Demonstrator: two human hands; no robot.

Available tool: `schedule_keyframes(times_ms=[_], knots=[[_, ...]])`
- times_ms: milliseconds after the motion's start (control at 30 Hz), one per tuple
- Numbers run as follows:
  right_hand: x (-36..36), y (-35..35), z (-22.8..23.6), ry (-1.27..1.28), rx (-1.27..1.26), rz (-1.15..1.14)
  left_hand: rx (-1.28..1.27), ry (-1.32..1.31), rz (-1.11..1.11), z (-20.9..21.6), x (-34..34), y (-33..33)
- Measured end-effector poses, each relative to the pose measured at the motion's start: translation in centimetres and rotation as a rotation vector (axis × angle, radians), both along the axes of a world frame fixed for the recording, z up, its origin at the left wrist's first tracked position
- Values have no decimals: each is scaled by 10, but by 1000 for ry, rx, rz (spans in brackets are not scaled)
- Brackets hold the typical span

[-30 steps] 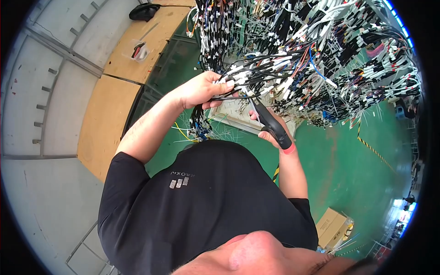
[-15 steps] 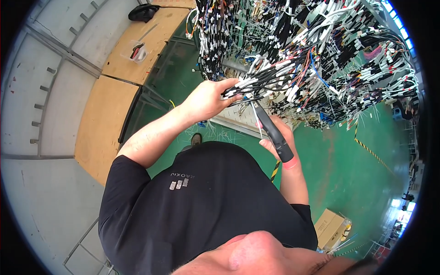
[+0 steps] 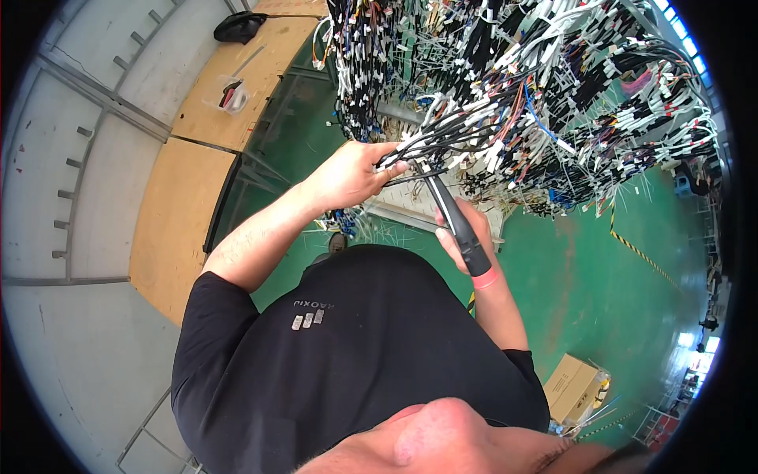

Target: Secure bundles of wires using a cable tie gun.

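My left hand point(image 3: 357, 171) is closed round the end of a bundle of black and white wires point(image 3: 450, 142) with small white connectors. The bundle runs right into a large hanging mass of wire harnesses point(image 3: 545, 87). Wrapped round a black cable tie gun point(image 3: 460, 225) is my right hand point(image 3: 481, 229), below and right of the left one. A thin white strip lies along the tool, and its narrow tip points up at the wires just right of my left fingers. Wires partly hide the tip.
Wooden tables point(image 3: 178, 213) stand at the left, with a clear plastic box point(image 3: 227, 96) holding a red and black hand tool, and a black bag point(image 3: 239, 28). White strips litter the green floor point(image 3: 568, 261). A cardboard box point(image 3: 572, 389) sits at the lower right.
The tool and my right hand have shifted slightly left, and the tool stands a little steeper. My left hand keeps its hold on the wires, nearly in place.
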State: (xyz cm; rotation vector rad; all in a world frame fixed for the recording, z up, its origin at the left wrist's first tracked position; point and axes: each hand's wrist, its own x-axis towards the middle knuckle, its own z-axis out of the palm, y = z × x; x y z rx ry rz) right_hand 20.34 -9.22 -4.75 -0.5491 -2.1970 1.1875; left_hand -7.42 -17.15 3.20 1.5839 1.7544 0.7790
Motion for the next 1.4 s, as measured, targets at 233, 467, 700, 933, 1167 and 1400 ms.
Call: schedule_keyframes(times_ms=[233, 467, 700, 933, 1167, 1400], knots=[[3, 6, -3, -126, 192, -81, -191, -341, 62, -3, -9, 7], [6, 19, -22, 46, 337, -16, -249, -575, 67, 0, -29, 7], [7, 12, -18, 39, -203, 124, -312, -845, 61, 5, -34, 8], [-7, 9, -29, 230, -347, 226, -317, -839, 18, 6, -35, 7], [-12, 9, -37, 305, -367, 274, -328, -881, 26, 2, -36, 6], [-12, 23, -30, 10, 799, -378, -325, -916, 12, 1, -42, 7]])
